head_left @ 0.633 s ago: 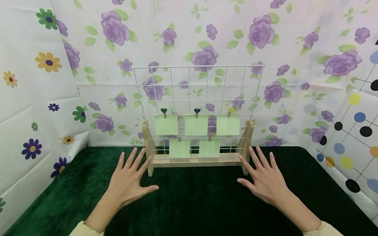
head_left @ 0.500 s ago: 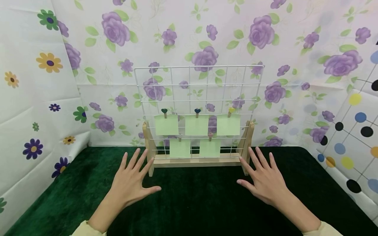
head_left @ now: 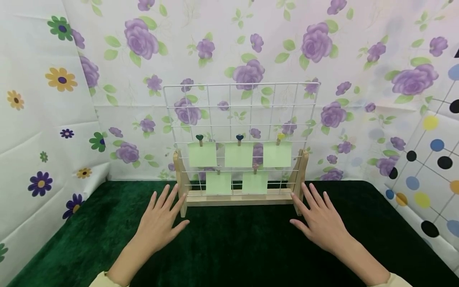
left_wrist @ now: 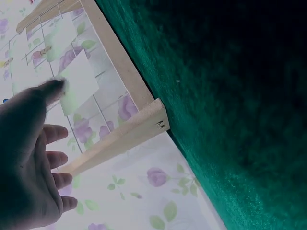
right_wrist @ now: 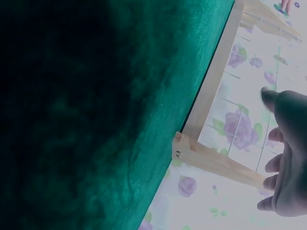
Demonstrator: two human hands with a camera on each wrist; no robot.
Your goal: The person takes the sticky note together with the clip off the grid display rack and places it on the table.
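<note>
Neither hand grips anything: the left hand (head_left: 157, 225) and right hand (head_left: 324, 225) are spread, fingers fanned toward the two ends of the stand (head_left: 239, 201). Whether a fingertip touches the wood, I cannot tell. A flowered backdrop (head_left: 222, 36) hangs behind, and a green cloth (head_left: 236, 247) lies below. On the cloth, between the hands, the stand holds up a white wire grid (head_left: 230, 125). Pale green cards hang on the grid's lower half: three upper cards (head_left: 238, 155) in a row, two lower cards (head_left: 255, 183) beneath. Small pegs (head_left: 239, 137) clip them, the top row's with green, blue and yellow hearts. What has just changed is slight: the left thumb (head_left: 180, 228) sits nearer its fingers, the right little finger (head_left: 328, 200) has closed in a little, and the whole scene shows lower in the head view, probably from a tilt of the head. Cards and pegs keep their places on the grid, so I judge only the hands' pose has altered, leaving the display undisturbed.
</note>
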